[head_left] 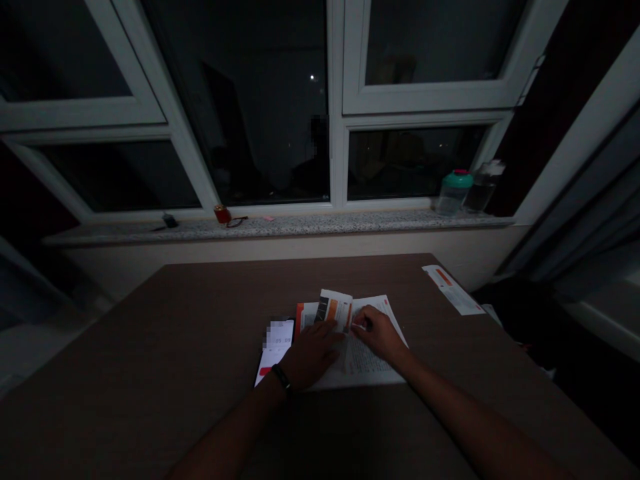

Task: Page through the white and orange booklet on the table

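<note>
A printed sheet or open booklet [373,363] with orange marks lies on the table in front of me. Over its upper part, a smaller folded piece of printed paper [336,308] with orange and dark patches is partly raised. My left hand [313,353], a dark band on its wrist, rests on the pages with fingers stretched toward the folded piece. My right hand [377,331] is closed in a pinch at that piece's right edge, with a bit of white paper at the fingertips. Dim light and the fingers hide the exact grip.
A lit phone [277,347] lies just left of the pages. A loose printed strip [453,290] is at the table's right edge. On the windowsill [300,225] stand a small red jar [222,214], glasses [237,222] and a teal-lidded bottle [454,193] beside a clear one [483,187].
</note>
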`<state>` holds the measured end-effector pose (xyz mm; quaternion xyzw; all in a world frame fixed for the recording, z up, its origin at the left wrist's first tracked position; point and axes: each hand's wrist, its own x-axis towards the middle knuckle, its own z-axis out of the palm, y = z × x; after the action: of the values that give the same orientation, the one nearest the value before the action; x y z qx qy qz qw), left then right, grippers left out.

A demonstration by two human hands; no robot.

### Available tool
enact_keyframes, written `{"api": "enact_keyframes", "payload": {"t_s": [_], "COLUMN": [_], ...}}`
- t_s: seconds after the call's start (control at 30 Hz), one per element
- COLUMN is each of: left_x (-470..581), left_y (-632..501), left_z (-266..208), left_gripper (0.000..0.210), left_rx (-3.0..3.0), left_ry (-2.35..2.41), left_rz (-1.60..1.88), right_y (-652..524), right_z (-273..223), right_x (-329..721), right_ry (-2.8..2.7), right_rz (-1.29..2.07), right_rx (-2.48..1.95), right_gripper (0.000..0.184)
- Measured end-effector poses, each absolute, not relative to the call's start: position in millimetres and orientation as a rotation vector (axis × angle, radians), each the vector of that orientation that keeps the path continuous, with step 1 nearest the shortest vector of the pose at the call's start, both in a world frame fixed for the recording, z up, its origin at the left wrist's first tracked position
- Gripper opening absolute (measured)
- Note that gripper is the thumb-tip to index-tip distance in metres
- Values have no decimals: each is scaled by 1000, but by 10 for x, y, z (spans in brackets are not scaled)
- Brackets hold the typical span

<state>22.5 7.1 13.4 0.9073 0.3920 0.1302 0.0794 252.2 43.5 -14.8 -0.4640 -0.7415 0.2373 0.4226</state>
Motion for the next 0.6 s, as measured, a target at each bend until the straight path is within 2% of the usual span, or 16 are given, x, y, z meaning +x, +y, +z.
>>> {"api": "enact_keyframes", "payload": {"t_s": [0.2,0.37,0.6], "left_x": [215,223,233], "left_y": [56,62,53], "left_z": [114,136,169], "left_gripper": [46,46,48], "left_rx": [2726,2729,2716], "left_ry": [1187,1200,1214], "left_rz": [389,354,343], "right_y": [438,452,401], "right_z": [-138,-137,-123], "right_x": [2504,2505,2488], "right_ry": [-1900,-1953,-2100], "right_rz": [595,552,794], "right_rx": [-1185,-1146,-970], "right_gripper": [12,20,22]}}
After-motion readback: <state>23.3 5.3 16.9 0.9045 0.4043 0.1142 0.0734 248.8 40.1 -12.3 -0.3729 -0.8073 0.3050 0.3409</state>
